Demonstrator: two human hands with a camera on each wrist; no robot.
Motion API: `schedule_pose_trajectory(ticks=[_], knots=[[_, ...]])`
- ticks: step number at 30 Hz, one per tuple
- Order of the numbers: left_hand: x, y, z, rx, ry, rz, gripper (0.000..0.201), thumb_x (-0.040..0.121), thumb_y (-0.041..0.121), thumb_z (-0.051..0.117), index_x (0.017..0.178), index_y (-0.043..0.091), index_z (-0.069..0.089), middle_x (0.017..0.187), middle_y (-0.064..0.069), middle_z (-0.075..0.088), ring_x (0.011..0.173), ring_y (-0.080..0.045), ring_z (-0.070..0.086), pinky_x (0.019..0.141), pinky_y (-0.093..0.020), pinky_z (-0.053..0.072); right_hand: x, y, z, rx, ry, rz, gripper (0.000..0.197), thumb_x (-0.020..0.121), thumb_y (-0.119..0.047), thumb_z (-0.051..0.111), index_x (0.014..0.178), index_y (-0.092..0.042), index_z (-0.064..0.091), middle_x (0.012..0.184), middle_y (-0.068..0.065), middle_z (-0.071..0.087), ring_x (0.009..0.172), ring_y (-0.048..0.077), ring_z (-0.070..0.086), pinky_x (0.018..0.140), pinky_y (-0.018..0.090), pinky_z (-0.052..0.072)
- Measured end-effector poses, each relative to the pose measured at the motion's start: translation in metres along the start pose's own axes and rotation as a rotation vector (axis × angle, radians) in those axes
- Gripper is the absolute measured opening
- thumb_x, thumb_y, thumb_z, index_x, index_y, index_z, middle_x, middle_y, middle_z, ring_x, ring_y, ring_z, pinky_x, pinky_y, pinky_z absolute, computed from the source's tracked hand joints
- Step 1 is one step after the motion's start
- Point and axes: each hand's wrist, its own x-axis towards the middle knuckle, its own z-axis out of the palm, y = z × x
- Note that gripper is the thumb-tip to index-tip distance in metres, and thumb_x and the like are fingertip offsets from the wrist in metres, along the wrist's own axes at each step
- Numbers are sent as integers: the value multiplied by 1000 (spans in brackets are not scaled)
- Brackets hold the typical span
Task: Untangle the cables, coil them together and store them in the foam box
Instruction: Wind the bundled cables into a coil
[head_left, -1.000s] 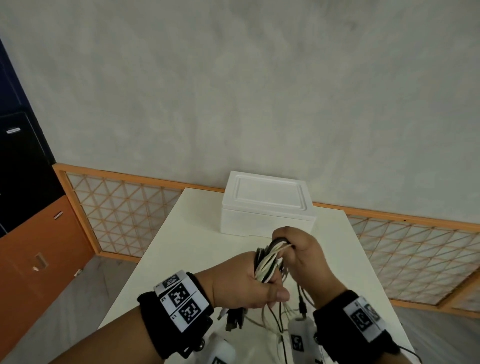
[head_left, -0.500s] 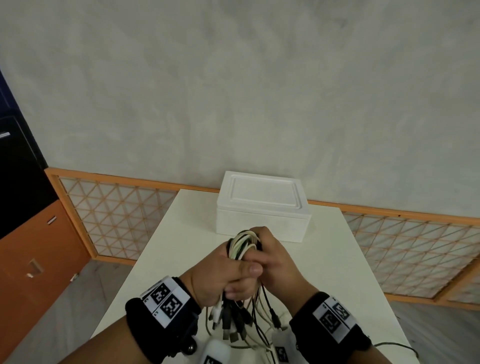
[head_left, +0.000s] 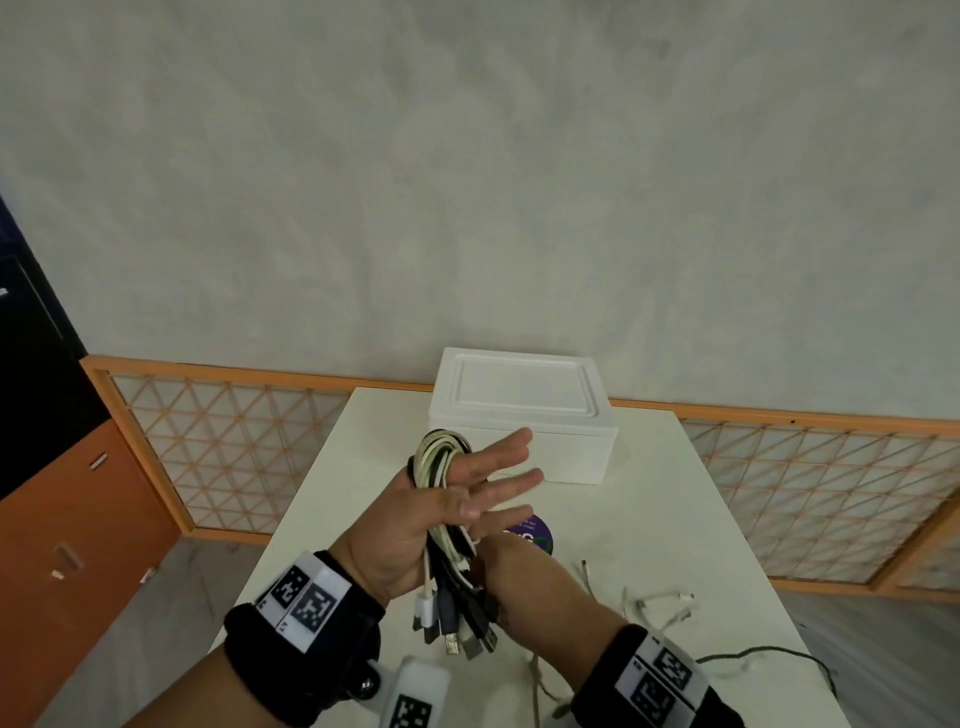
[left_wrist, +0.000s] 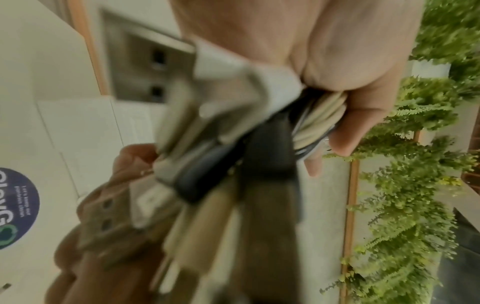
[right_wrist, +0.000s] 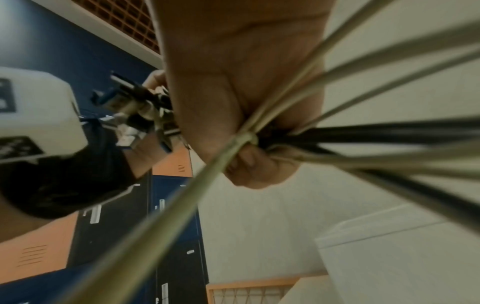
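Cables (head_left: 439, 467), black and white, loop over the left hand (head_left: 415, 519), whose thumb presses them to the palm while its fingers splay out straight; their plugs (head_left: 457, 623) hang below. The right hand (head_left: 524, 577) is clenched round the loose strands trailing to the table (head_left: 675, 493). Light, limp and springy, the bundle will likely flop open, so it seems best gripped across all the loops at once before going to the closed foam box (head_left: 519, 415) behind.
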Motion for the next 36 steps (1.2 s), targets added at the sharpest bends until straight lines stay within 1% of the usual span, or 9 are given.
schedule_pose_trajectory(ticks=[3,12,15,18,23,25,31,33,36], knots=[[4,-6,-2,83,60,-24,57,63,5,61,119,7,67,147,0,46,137,-22,42,109,-42,39,5,4,3,-292,-147,-32,21,50,-1,79,62,-4,62,59,11,60,48,21,60,42,18,45],[19,-20,-5,609,376,-208,55,81,19,59,125,48,45,153,7,32,140,-4,28,117,-31,21,11,6,10,-586,-174,-61,32,27,-27,86,37,-22,56,39,-12,49,33,3,47,34,13,38],[23,-26,-11,688,425,-221,62,81,20,57,138,40,42,156,8,26,142,-6,25,115,-28,20,1,-13,-3,-566,-123,-75,18,56,-21,80,70,-16,70,67,-3,66,59,10,64,53,20,51],[24,-32,-19,818,444,-251,63,90,8,51,145,33,34,159,8,19,144,-6,19,103,-18,18,-2,-16,-4,-513,-183,26,27,91,-6,44,116,-1,52,105,16,62,94,34,63,76,43,50],[18,-40,-24,1046,397,-332,70,92,9,48,152,30,17,155,2,31,138,-8,33,100,-12,23,-6,-15,3,-466,-197,106,24,95,-15,40,113,-3,50,103,17,61,90,35,61,69,39,45],[15,-41,-32,1080,418,-347,73,92,11,48,152,31,12,124,0,58,95,-6,60,78,-10,41,-9,-15,-2,-479,-177,123,25,97,-26,40,110,-7,50,103,14,63,92,33,61,70,37,43],[10,-47,-39,1183,378,-388,80,93,26,53,152,31,0,92,-2,64,76,-7,55,68,-16,43,-16,-22,-23,-500,-177,143,30,94,-25,40,120,-14,49,109,10,64,98,30,61,78,36,46],[8,-46,-37,1207,365,-410,77,92,30,53,152,31,4,78,-1,62,66,-11,56,62,-18,44,-17,-19,-31,-533,-165,145,34,94,-25,39,127,-18,45,111,6,64,100,28,61,79,36,46],[5,-41,-29,1038,359,-384,62,92,36,56,145,11,34,100,-13,71,58,-23,62,66,-32,54,-17,-19,-46,-602,-18,40,29,93,-31,40,118,-22,49,91,-2,66,82,23,64,60,30,39]])
